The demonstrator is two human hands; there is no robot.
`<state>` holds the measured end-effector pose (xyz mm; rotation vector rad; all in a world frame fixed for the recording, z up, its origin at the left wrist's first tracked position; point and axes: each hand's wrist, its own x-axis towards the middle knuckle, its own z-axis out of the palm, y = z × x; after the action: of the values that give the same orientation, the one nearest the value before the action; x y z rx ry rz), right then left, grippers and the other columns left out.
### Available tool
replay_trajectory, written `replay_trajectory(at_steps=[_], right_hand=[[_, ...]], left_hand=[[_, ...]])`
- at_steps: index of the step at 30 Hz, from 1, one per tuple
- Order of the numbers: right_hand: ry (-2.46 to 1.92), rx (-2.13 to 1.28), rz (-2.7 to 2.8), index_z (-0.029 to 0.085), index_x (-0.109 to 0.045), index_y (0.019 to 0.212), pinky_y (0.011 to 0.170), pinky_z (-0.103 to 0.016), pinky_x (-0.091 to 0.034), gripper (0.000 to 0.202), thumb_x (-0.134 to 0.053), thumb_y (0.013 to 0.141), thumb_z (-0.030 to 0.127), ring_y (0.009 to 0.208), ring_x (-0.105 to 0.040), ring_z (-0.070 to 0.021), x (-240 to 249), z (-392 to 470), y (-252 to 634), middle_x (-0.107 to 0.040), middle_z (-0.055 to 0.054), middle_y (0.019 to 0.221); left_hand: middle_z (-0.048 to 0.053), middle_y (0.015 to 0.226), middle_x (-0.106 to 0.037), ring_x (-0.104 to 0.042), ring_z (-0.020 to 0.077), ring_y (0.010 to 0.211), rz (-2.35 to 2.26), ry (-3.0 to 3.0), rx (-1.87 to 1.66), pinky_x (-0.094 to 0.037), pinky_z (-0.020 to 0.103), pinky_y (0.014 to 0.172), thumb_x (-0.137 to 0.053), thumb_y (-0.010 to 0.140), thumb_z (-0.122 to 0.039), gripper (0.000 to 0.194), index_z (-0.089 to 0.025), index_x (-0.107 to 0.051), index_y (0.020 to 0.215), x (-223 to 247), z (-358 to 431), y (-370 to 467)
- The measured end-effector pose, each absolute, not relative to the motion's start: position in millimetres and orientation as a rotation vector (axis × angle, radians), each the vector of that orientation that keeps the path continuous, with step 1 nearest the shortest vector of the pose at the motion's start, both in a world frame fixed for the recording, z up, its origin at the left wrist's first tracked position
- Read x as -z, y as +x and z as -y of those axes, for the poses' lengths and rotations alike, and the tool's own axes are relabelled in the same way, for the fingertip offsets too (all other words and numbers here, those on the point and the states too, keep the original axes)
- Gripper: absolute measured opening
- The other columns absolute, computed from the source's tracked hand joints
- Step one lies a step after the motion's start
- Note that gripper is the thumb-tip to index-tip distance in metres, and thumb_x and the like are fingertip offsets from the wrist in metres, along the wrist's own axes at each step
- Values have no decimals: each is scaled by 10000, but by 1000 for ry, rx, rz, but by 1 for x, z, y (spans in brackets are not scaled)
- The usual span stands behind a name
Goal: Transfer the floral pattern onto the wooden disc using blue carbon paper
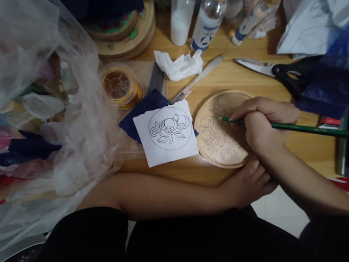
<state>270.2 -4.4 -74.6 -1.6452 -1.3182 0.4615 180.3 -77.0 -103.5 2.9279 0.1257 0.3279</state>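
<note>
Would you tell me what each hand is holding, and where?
Right hand grips the green pencil near its tip; left hand steadies the round wooden disc at its near edge.

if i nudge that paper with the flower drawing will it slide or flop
The paper looks thin and light, so it would probably slide easily on the table and may catch on the blue sheet under it. Picked up by a corner, it would likely droop. Its edges lie flat, so it seems uncreased.

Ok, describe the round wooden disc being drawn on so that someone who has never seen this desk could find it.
On the wooden table, look right of the white paper slip with a printed flower. The wooden disc lies flat there, under the right hand holding a green pencil. Unlike the stacked discs farther back, it bears unpainted line work.
</note>
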Motion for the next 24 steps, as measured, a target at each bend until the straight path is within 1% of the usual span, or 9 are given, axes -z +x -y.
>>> replay_trajectory(at_steps=[4,8,14,18,24], right_hand=[[-1638,-471,1355,194,-643,538,488,-181,-450,263,-445,655,67,488,-564,-67,75,4,270,-623,47,531],[-1652,-466,1390,210,-648,557,508,-193,-459,274,-452,658,48,514,-584,-80,77,4,272,-637,49,550],[-1661,-483,1386,213,-640,539,468,-202,-440,262,-468,655,54,477,-560,-85,76,3,273,-620,44,523],[-1676,-509,1377,202,-648,544,464,-183,-438,257,-471,647,48,476,-559,-75,77,4,275,-629,46,533],[-1707,-510,1324,177,-653,548,471,-183,-443,242,-467,663,72,459,-546,-69,79,6,275,-628,51,536]], left_hand=[[124,1237,-609,-565,218,1145,-59,2923,-217,-401,410,1004,-242,944,-73,455,-125,-496,1318,100,73,180],[134,1259,-592,-558,220,1162,-24,2922,-162,-400,411,1024,-256,953,-95,442,-124,-478,1334,98,72,180],[122,1246,-611,-578,216,1139,-50,2915,-226,-423,411,1006,-230,947,-62,468,-134,-507,1317,99,72,180],[117,1223,-625,-578,219,1138,-78,2918,-260,-422,414,998,-222,942,-52,476,-136,-528,1296,99,72,180],[118,1248,-603,-554,214,1164,-48,2933,-191,-391,418,1026,-224,946,-77,463,-132,-490,1321,99,72,180]])
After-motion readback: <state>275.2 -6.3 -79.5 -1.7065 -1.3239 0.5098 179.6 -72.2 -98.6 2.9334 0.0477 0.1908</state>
